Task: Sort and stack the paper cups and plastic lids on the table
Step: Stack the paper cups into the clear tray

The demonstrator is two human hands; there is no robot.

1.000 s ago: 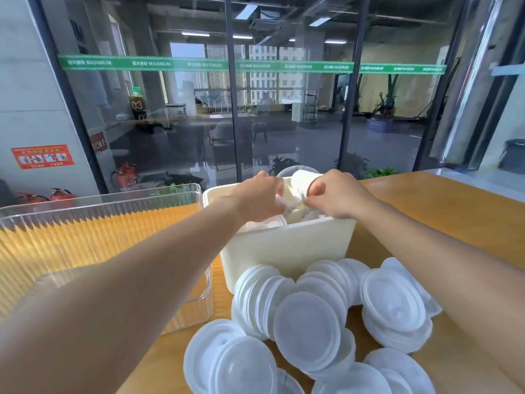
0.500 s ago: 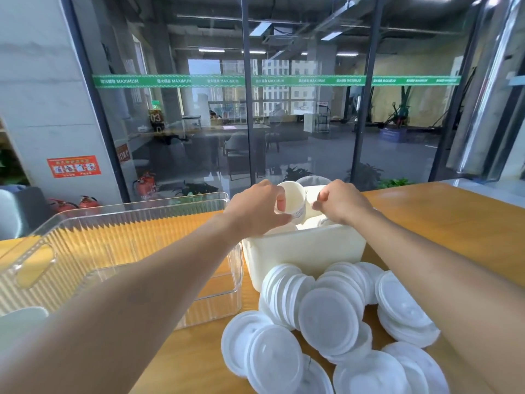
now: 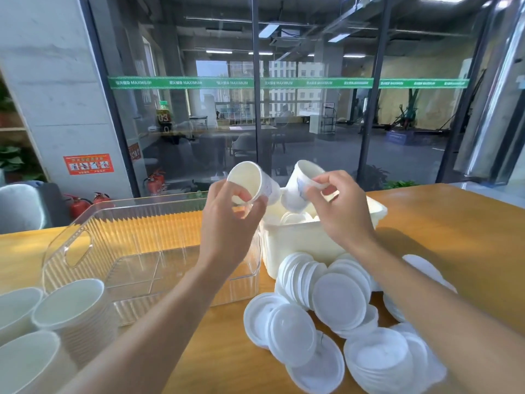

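Above the white bin [image 3: 312, 240], the left hand [image 3: 230, 223] gripped a paper cup [image 3: 250, 183] tilted with its mouth toward the camera, fingers curled round its side. Just right, the right hand [image 3: 338, 211] pinched the rim of a second cup [image 3: 301, 189], also tilted. Loose plastic lids [image 3: 338, 300] lay heaped on the table [image 3: 454, 231] near the bin. Stacked cups [image 3: 71, 308] stood at near left beside a clear tray [image 3: 113, 251].

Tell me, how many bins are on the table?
2. The clear plastic bin sits to the left, and the white bin stands beside it, behind the heap of lids.
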